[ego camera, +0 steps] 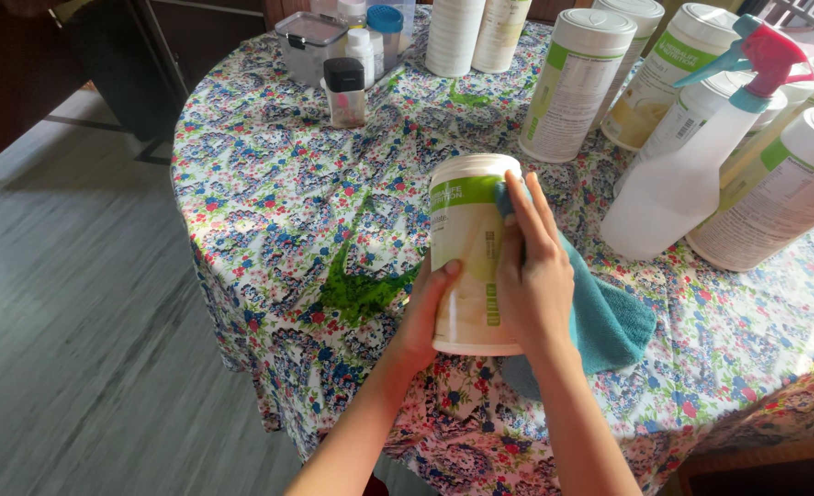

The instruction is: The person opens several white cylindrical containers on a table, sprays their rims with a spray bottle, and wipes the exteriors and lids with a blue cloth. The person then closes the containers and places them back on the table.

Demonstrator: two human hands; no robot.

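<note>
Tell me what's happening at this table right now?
A person holds a cream canister above a round table with a floral cloth. The left hand grips its lower side, while the right hand presses a teal cloth against it. More canisters and a white spray bottle stand to the right; small bottles and a clear box sit at the far edge.

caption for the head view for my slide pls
Left hand steadies a cream canister while the right hand presses a teal cloth against it, above a floral-clothed table.
</note>
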